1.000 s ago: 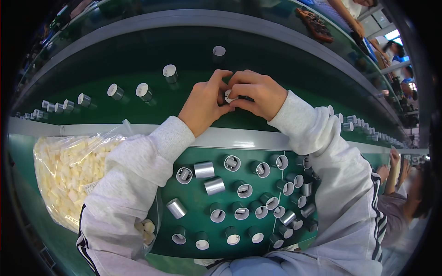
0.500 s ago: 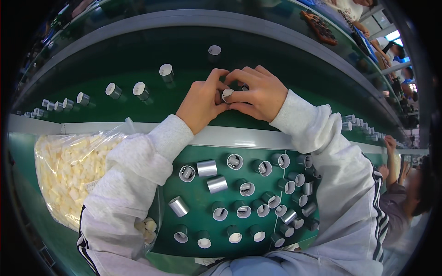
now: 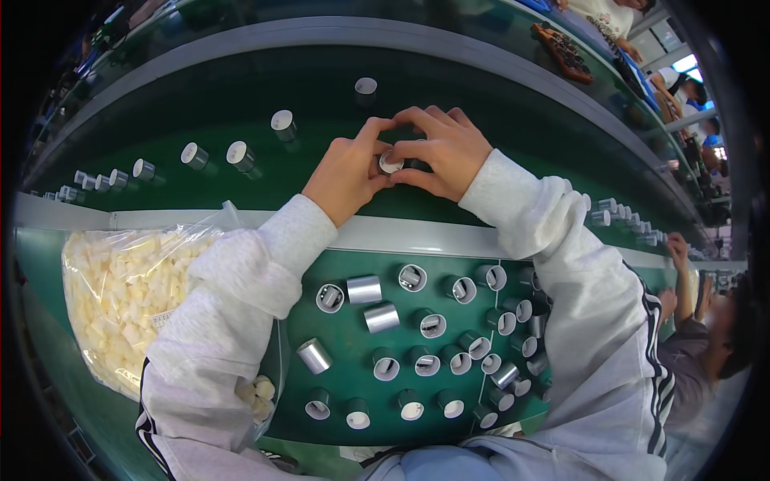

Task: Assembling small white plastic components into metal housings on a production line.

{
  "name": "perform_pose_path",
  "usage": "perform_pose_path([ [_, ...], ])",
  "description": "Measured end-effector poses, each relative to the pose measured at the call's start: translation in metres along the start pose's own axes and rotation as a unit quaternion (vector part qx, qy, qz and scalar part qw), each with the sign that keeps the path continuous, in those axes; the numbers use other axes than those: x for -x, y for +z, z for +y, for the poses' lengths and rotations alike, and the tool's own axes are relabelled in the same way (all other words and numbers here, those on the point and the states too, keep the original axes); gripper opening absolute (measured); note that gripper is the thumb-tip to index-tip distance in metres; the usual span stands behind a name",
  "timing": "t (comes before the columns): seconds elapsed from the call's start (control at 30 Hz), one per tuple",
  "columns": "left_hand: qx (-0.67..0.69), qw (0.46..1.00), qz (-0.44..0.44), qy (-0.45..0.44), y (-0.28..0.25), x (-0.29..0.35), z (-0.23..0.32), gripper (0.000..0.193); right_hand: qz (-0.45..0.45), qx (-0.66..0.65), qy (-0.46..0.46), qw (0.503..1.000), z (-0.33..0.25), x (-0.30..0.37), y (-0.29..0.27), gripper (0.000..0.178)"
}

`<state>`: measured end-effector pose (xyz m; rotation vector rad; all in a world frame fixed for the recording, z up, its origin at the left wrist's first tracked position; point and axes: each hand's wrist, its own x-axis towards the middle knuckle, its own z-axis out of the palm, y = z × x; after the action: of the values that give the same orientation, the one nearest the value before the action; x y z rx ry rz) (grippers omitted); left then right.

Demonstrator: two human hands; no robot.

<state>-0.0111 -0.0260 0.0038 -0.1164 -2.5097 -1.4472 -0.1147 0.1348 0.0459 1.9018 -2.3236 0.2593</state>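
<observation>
Over the green belt, a short silver cylinder with a white top (image 3: 390,165) sits between my two hands. My left hand (image 3: 341,178) closes its fingers and thumb on the cylinder's left side. My right hand (image 3: 451,152) curls around from the right, its index finger and thumb at the white top. The fingers hide most of the cylinder's body. Farther off on the belt stands a similar cylinder (image 3: 366,87), and another cylinder (image 3: 283,123) is left of it.
Nearer me, a green work surface (image 3: 337,337) carries many silver cylinders, some lying on their sides. A grey rail (image 3: 417,238) separates it from the belt. A clear bag of pale yellow pieces (image 3: 120,297) is at the left. A co-worker's hand (image 3: 678,247) shows at far right.
Both hands have shifted slightly left with the cylinder, and the right fingers have changed position around it. Cylinders standing on the belt have moved a little left.
</observation>
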Motion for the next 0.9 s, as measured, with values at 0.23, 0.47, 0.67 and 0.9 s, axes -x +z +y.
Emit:
perform_pose_path([
  [0.23,-0.009,1.000,0.011,-0.020,-0.004,0.003,-0.004,0.059,-0.035,-0.001,-0.005,0.999,-0.003,-0.004,-0.007,0.020],
  [0.47,-0.014,0.999,0.008,-0.044,-0.003,0.002,0.000,0.062,-0.040,-0.015,-0.008,0.999,-0.002,-0.007,-0.005,0.019],
  [0.67,-0.095,0.993,-0.020,-0.072,-0.022,0.011,0.012,0.064,-0.043,-0.011,-0.060,0.997,0.012,-0.021,-0.013,0.018],
  [0.9,-0.158,0.978,0.089,-0.108,-0.133,0.115,0.098,0.007,0.031,-0.101,0.028,0.994,0.024,-0.026,-0.043,0.021],
])
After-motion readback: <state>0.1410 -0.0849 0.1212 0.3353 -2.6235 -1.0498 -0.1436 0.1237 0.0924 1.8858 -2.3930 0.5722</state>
